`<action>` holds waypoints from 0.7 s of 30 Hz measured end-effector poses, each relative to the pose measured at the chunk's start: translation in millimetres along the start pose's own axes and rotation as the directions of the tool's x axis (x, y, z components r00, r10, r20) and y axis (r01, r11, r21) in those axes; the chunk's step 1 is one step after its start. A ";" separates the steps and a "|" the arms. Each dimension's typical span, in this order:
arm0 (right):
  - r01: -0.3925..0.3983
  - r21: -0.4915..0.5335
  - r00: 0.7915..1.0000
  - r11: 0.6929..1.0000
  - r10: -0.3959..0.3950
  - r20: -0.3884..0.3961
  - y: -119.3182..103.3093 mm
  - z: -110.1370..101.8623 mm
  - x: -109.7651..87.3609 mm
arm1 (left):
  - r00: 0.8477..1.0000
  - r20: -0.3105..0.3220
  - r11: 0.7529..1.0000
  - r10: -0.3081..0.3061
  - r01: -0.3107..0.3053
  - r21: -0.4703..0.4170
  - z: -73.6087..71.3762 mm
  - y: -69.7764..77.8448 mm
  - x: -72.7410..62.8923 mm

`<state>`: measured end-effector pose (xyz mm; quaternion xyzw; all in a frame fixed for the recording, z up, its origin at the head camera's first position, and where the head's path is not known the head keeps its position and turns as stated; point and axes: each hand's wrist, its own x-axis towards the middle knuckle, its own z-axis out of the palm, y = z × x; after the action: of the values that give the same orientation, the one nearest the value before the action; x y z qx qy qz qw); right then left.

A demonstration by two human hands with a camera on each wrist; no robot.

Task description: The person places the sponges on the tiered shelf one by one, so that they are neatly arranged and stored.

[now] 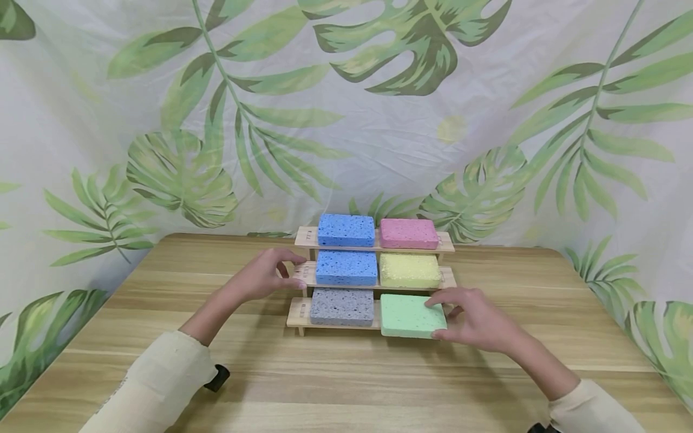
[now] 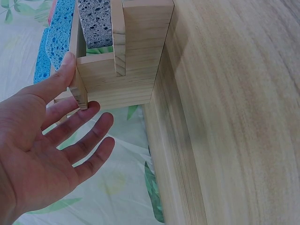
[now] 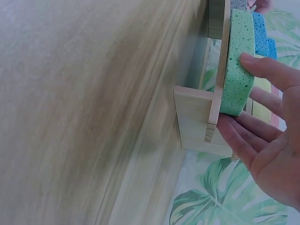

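Observation:
A stepped wooden rack (image 1: 299, 308) stands on the table with sponges on its three tiers. My right hand (image 1: 476, 319) grips the green sponge (image 1: 411, 316) by its right end, thumb and fingers on its edges, at the lowest tier. In the right wrist view that green sponge (image 3: 239, 70) lies against the board. On the other side, my left hand (image 1: 271, 273) pinches the left end of the middle board; the left wrist view shows the thumb on top. The grey sponge (image 1: 342, 307) sits left of the green one on the lowest tier.
The middle tier bears a blue sponge (image 1: 346, 268) and a yellow sponge (image 1: 409, 270). On the top tier sit another blue sponge (image 1: 346, 230) and a pink sponge (image 1: 409, 233). A leaf-patterned cloth (image 1: 390, 150) hangs behind the wooden table (image 1: 346, 385).

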<state>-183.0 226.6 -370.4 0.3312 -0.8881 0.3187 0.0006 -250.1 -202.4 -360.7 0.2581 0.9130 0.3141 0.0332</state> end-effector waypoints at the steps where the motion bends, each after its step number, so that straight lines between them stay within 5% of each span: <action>1: -0.012 0.000 1.000 1.000 0.012 0.006 -0.7 -0.2 0.0 | 1.000 -0.001 1.000 -0.002 0.002 0.000 0.0 -0.4 -0.1; 14: -0.011 -0.154 1.000 0.988 0.012 0.001 -8.9 -0.7 -4.5 | 1.000 0.000 1.000 0.008 -0.008 -0.003 0.0 -1.1 0.0; 21: -0.018 -0.104 1.000 0.994 0.018 -0.006 -7.9 1.8 -7.9 | 1.000 -0.006 1.000 0.004 -0.004 -0.002 0.7 -1.4 0.3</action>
<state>-171.9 225.7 -369.0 0.3220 -0.9065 0.2726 0.0171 -250.9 -202.8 -362.1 0.2588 0.9123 0.3159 0.0302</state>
